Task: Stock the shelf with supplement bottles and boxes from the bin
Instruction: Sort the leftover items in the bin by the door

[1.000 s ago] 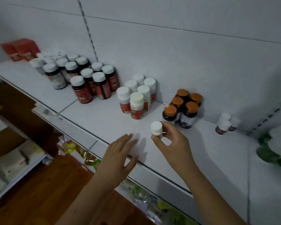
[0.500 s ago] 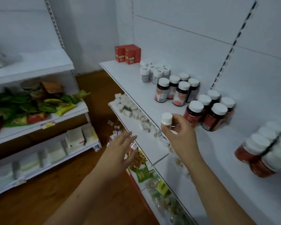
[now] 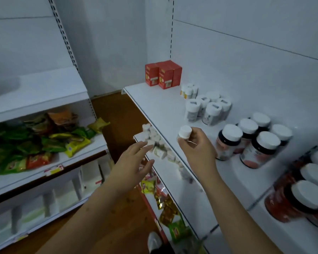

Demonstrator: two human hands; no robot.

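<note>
My right hand (image 3: 196,149) grips a small white-capped bottle (image 3: 184,132) above the front part of the white top shelf (image 3: 160,107). My left hand (image 3: 134,167) hovers empty with fingers spread, left of the shelf edge, over the lower shelf. On the top shelf stand red boxes (image 3: 163,74) at the far end, then white bottles (image 3: 207,109), then dark white-capped bottles (image 3: 251,140), and red-brown bottles (image 3: 301,195) nearest me. The bin is not in view.
A lower shelf (image 3: 165,173) below holds small white packs (image 3: 156,142) and coloured sachets (image 3: 165,204). A second shelf unit at left carries green and yellow snack bags (image 3: 44,140). Brown wooden floor (image 3: 121,114) runs between the units.
My view has swung left along the shelf, so the far end and red boxes now show. My right hand still holds the small bottle; my left hand stays spread beside it.
</note>
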